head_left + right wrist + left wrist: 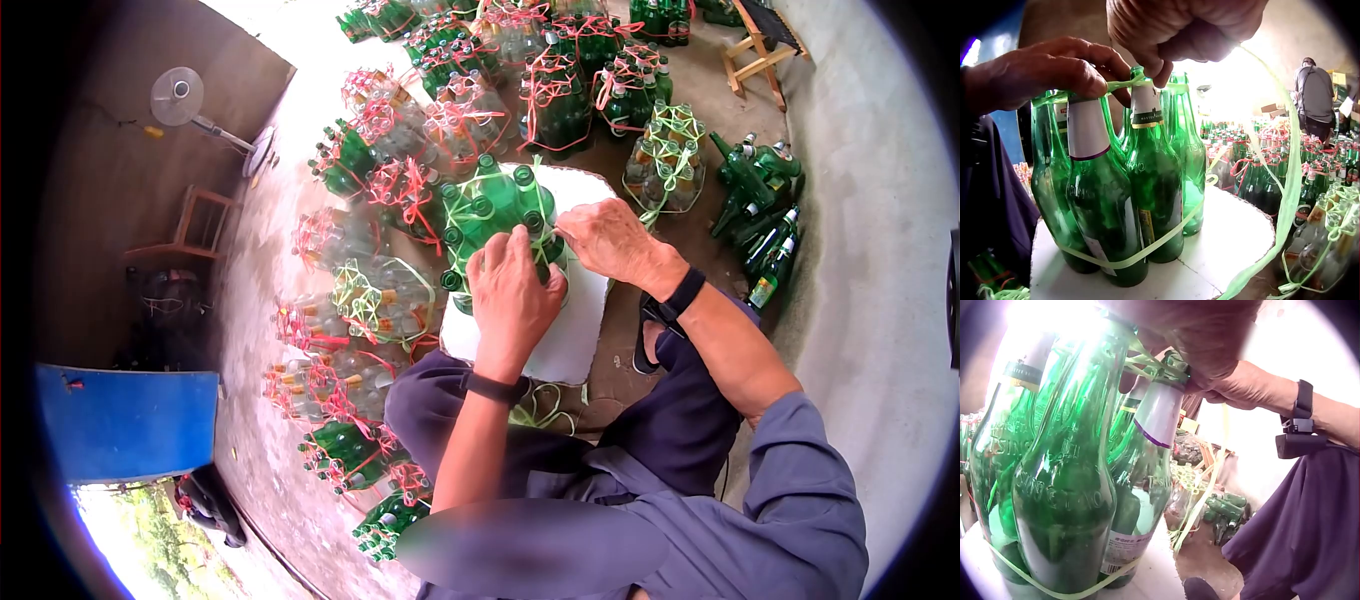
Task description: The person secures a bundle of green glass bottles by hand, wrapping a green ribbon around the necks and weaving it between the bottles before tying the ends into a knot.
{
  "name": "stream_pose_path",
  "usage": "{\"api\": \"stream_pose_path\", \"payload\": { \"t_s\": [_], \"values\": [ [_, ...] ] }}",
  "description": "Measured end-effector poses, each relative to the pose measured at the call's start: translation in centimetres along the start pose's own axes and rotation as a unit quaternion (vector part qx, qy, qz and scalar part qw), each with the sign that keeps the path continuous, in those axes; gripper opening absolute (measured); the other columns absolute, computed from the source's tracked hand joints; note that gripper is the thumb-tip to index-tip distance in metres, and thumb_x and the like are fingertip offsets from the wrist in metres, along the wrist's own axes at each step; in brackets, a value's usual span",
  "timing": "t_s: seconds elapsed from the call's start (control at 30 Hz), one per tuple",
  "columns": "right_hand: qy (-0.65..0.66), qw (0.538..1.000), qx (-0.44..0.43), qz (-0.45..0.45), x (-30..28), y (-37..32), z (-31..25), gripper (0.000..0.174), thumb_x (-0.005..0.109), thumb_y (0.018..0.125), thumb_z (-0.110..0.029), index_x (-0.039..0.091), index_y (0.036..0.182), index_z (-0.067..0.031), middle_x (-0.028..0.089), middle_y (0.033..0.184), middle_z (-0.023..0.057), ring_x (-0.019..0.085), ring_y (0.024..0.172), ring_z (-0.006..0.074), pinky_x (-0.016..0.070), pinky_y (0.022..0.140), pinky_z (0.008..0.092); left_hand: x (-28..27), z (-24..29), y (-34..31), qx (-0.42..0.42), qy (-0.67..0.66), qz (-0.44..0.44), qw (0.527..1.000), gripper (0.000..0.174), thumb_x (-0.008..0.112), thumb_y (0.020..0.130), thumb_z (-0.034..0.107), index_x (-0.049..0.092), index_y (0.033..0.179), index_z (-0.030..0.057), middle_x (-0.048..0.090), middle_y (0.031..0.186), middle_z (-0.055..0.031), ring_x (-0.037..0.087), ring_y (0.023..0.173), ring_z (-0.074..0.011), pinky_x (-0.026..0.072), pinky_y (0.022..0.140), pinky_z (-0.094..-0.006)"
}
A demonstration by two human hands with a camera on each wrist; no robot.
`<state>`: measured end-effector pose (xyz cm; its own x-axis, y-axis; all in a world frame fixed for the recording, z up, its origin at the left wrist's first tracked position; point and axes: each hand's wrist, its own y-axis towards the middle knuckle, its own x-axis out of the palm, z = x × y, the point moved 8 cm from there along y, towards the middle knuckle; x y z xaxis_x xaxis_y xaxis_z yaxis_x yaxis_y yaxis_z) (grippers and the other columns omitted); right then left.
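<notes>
Green glass bottles (495, 190) stand upright in a tight cluster, with light green plastic twine (1141, 253) looped round their lower sides and more across the necks. My left hand (515, 295) lies over the near bottle tops, its fingers bent down at the necks, holding a strand there. The right hand (615, 240) pinches the twine at the cluster's right side, close to a bottle neck with a white foil label (1146, 103). From that hand a long loose tail of twine (1291, 187) hangs down. The left palm is hidden in the head view.
The cluster stands on a white board (560, 345) between the knees. Bundled bottles tied with red twine (555, 95) spread behind and to the left. Loose green bottles (760, 190) lie by the right wall, near a wooden folding stool (765, 50). Another person (1314, 94) stands farther back.
</notes>
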<state>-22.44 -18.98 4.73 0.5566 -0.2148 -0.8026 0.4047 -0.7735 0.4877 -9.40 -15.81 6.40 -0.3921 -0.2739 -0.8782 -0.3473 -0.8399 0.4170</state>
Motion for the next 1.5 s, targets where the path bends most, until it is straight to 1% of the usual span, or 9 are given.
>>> {"api": "stream_pose_path", "payload": {
  "t_s": [0.53, 0.6, 0.9, 0.97, 1.0, 1.1, 1.17, 1.37, 1.5],
  "values": [
    [-0.006, 1.000, -0.016, 0.006, -1.0, 0.4, -0.8, 0.011, 0.062, 0.085, -0.008, 0.058, 0.076, -0.0040, 0.065, 0.072, 0.0156, 0.067, 0.071, 0.0344, 0.0527, 0.064, 0.0448, 0.1, 0.2, 0.0, -0.002, 0.002, -0.005, 1.000, 0.062, 0.071, 0.081, 0.026, 0.058, 0.133, -0.0060, 0.066, 0.118, -0.0180, 0.056, 0.121, -0.0303, 0.0369, 0.109, -0.0454],
    [-0.014, 0.999, -0.030, -0.001, -1.4, 0.6, -1.3, 0.011, 0.063, 0.084, -0.007, 0.058, 0.075, -0.0040, 0.065, 0.071, 0.0154, 0.068, 0.070, 0.0339, 0.0526, 0.064, 0.0442, 0.2, 0.2, 0.0, -0.004, 0.003, -0.005, 1.000, 0.062, 0.071, 0.081, 0.026, 0.058, 0.133, -0.0060, 0.066, 0.118, -0.0181, 0.056, 0.121, -0.0304, 0.0367, 0.109, -0.0453],
    [0.002, 0.999, 0.006, -0.049, -1.8, 1.0, -1.8, 0.013, 0.064, 0.084, -0.009, 0.058, 0.074, -0.0041, 0.064, 0.070, 0.0152, 0.068, 0.069, 0.0340, 0.0527, 0.061, 0.0434, 0.7, -0.1, -0.2, -0.007, 0.000, -0.022, 1.000, 0.063, 0.074, 0.080, 0.024, 0.057, 0.133, -0.0054, 0.064, 0.122, -0.0197, 0.057, 0.121, -0.0321, 0.0373, 0.110, -0.0466],
    [0.010, 0.998, 0.010, -0.055, -1.7, 1.0, -1.7, 0.013, 0.064, 0.084, -0.009, 0.057, 0.074, -0.0041, 0.064, 0.070, 0.0154, 0.067, 0.068, 0.0342, 0.0526, 0.061, 0.0435, 1.0, -0.1, -0.2, 0.008, 0.010, -0.042, 0.999, 0.064, 0.069, 0.085, 0.026, 0.050, 0.137, -0.0059, 0.062, 0.123, -0.0163, 0.053, 0.126, -0.0283, 0.0336, 0.112, -0.0477],
    [0.015, 0.998, 0.012, -0.055, -1.7, 1.0, -1.7, 0.013, 0.064, 0.084, -0.009, 0.057, 0.074, -0.0040, 0.064, 0.069, 0.0156, 0.067, 0.067, 0.0344, 0.0525, 0.060, 0.0436, 0.9, -0.1, -0.3, 0.008, 0.008, -0.045, 0.999, 0.064, 0.069, 0.085, 0.026, 0.050, 0.137, -0.0059, 0.062, 0.123, -0.0163, 0.053, 0.126, -0.0283, 0.0336, 0.112, -0.0477],
    [0.040, 0.997, 0.020, -0.068, -1.6, 1.2, -1.3, 0.012, 0.063, 0.084, -0.008, 0.057, 0.075, -0.0036, 0.064, 0.069, 0.0159, 0.067, 0.067, 0.0345, 0.0526, 0.059, 0.0436, 0.5, 0.0, 0.0, 0.008, -0.008, -0.055, 0.998, 0.064, 0.071, 0.086, 0.025, 0.049, 0.138, -0.0061, 0.061, 0.125, -0.0173, 0.051, 0.127, -0.0303, 0.0335, 0.112, -0.0495],
    [0.046, 0.996, 0.022, -0.072, -1.4, 1.1, -1.0, 0.012, 0.063, 0.084, -0.008, 0.057, 0.075, -0.0033, 0.064, 0.069, 0.0161, 0.067, 0.067, 0.0346, 0.0527, 0.059, 0.0438, 0.0, 0.0, 0.1, 0.012, -0.027, -0.054, 0.998, 0.067, 0.078, 0.081, 0.023, 0.053, 0.137, -0.0046, 0.062, 0.126, -0.0210, 0.056, 0.124, -0.0346, 0.0374, 0.111, -0.0481],
    [0.075, 0.994, 0.024, -0.076, -0.7, 0.8, -0.3, 0.010, 0.062, 0.082, -0.008, 0.057, 0.075, -0.0030, 0.064, 0.069, 0.0164, 0.067, 0.067, 0.0359, 0.0528, 0.059, 0.0447, -0.7, -0.5, 0.7, 0.005, -0.090, -0.085, 0.992, 0.074, 0.081, 0.080, 0.018, 0.048, 0.144, -0.0018, 0.057, 0.140, -0.0222, 0.053, 0.132, -0.0366, 0.0360, 0.113, -0.0495],
    [0.082, 0.994, 0.016, -0.063, -0.7, 1.1, 0.0, 0.010, 0.063, 0.079, -0.007, 0.056, 0.073, -0.0030, 0.063, 0.068, 0.0165, 0.066, 0.065, 0.0365, 0.0517, 0.059, 0.0457, -0.3, -0.9, 1.6, 0.026, -0.049, -0.100, 0.993, 0.074, 0.080, 0.082, 0.022, 0.046, 0.143, -0.0028, 0.054, 0.144, -0.0222, 0.049, 0.135, -0.0381, 0.0342, 0.114, -0.0501]
  ]
}}
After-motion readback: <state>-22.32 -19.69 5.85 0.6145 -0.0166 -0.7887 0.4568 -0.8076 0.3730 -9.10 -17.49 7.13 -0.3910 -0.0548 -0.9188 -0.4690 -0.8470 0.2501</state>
